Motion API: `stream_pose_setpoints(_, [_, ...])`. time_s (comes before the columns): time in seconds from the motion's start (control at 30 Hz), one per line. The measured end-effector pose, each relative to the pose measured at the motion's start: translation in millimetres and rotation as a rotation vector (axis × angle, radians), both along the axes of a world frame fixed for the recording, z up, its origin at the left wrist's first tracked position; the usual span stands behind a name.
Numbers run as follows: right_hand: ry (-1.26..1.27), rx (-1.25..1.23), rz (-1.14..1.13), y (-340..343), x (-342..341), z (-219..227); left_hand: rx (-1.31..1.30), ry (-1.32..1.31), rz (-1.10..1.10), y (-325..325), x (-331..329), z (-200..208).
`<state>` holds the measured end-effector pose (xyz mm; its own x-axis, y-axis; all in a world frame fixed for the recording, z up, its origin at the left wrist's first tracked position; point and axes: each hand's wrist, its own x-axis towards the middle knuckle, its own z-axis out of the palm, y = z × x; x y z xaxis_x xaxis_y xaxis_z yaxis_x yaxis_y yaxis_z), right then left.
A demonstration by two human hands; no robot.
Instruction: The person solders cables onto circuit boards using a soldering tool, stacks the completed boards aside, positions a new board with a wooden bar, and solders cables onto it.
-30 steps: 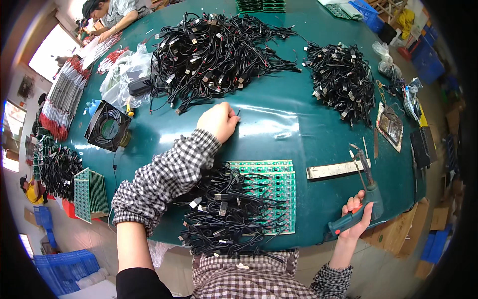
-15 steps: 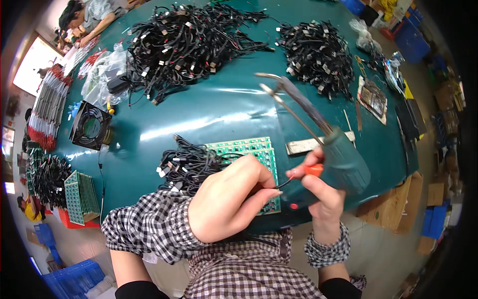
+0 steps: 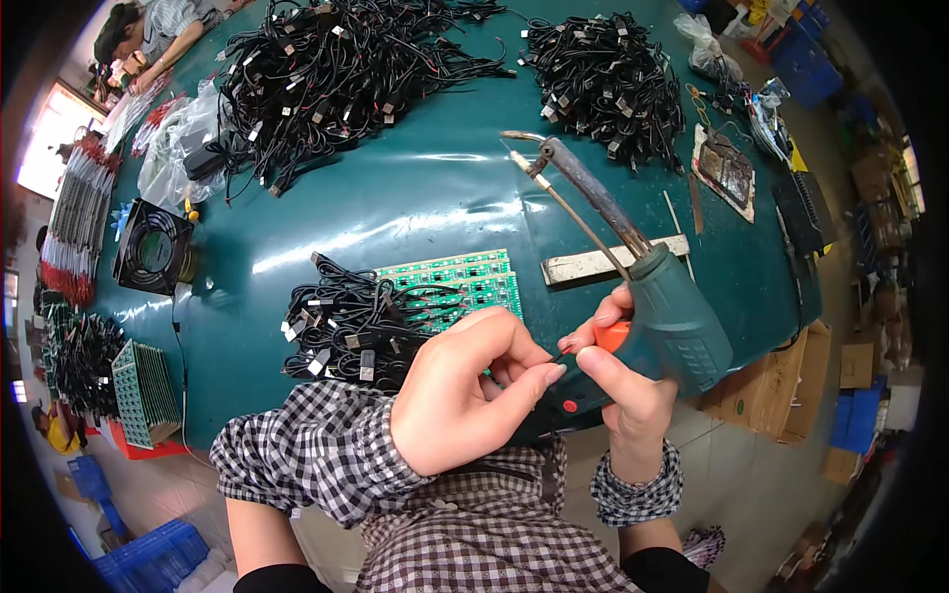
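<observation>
Down at about 6 o'clock in the head view, both hands meet close to the person's chest, over the near edge of the green table (image 3: 395, 208). The right hand (image 3: 618, 381) is wrapped around the grip of a teal soldering gun (image 3: 672, 326), forefinger and thumb curled near its orange trigger (image 3: 611, 336), so it's closed firmly on the tool. The left hand (image 3: 465, 390) sits at roughly 9 o'clock from the gun's grip, its thumb and forefinger pinched nearly together on something thin and dark right by the trigger; looks like a wire end, but it's too small to tell for sure. The other left fingers are loosely curled, holding nothing visible.

The bit that matters: the gun's long axis runs from the grip up toward 11 o'clock, with the metal tip (image 3: 519, 138) way out over the table, well apart from both hands. So the pinching fingers are at the handle end, not the hot end, and the left hand is the one nearer the pinched bit.

Just past the left knuckles, at about 11 o'clock, lies a bundle of black cables (image 3: 346, 326) partly on top of a green circuit board panel (image 3: 465, 272). A pale flat bar (image 3: 593, 262) lies under the gun's barrel. Farther off at 12 o'clock there are two big piles of black cables (image 3: 346, 69), and a small black fan (image 3: 153, 247) sits at 9 o'clock. Another person (image 3: 148, 40) works at the far left corner.
</observation>
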<state>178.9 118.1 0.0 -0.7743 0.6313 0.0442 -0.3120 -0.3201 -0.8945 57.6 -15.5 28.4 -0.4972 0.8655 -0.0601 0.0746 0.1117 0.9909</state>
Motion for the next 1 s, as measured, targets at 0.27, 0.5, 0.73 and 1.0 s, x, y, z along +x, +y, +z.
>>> stream_pose_setpoints(0.27, [-0.193,0.093,-0.070,-7,-1,9,-0.102,-0.148,0.032,2,7,1])
stream_pose_setpoints(0.5, [-0.163,0.124,-0.145,-14,-1,3,-0.045,-0.420,0.065,1,12,2])
stream_pose_setpoints(0.73, [-0.151,0.126,-0.122,-21,9,-1,-0.003,-0.425,0.066,-1,10,-3])
stream_pose_setpoints(1.0, [-0.178,0.148,-0.068,-10,6,4,-0.015,0.153,-0.014,-2,5,0])
